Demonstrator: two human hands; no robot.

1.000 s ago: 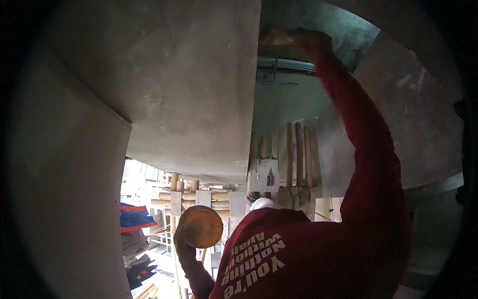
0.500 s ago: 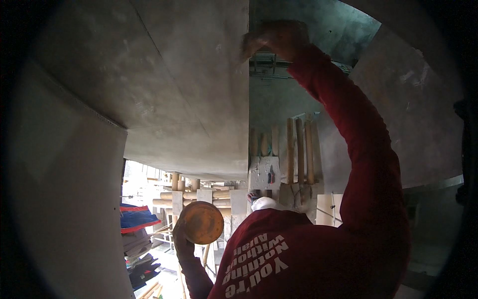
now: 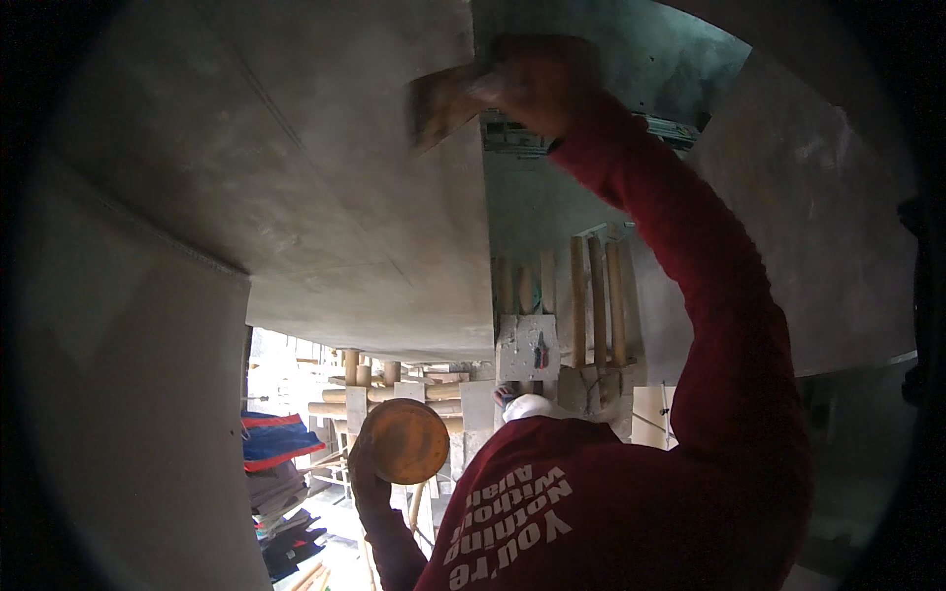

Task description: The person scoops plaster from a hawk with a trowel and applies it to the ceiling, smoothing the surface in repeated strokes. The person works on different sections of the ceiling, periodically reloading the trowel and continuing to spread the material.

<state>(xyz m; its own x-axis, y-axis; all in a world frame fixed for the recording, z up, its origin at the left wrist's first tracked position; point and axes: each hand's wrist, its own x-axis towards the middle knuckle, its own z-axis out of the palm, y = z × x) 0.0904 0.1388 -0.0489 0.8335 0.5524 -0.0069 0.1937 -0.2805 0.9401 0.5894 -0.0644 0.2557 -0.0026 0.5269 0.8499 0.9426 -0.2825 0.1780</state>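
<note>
My left hand (image 3: 367, 475) grips the side of a round orange-brown container (image 3: 404, 441), low and left of my red-sleeved body. Raised high at the upper middle, my right hand (image 3: 547, 84) is closed round a wide, flat-headed hand tool (image 3: 439, 103). Motion blurs the tool, and I cannot tell whether it is a brush or a scraper. Its broad end lies over the large grey panel (image 3: 355, 187), close to the panel's right edge. Whether it touches the surface is unclear.
Another smooth grey panel (image 3: 128, 374) rises at the left, and one (image 3: 788, 246) stands at the right. Below are wooden poles (image 3: 596, 300), a pale board (image 3: 527, 345) with a small tool on it, and blue-and-red cloth (image 3: 279, 440).
My right hand has swept left, carrying the flat tool past the panel's edge and over its surface. The container in my left hand has hardly shifted.
</note>
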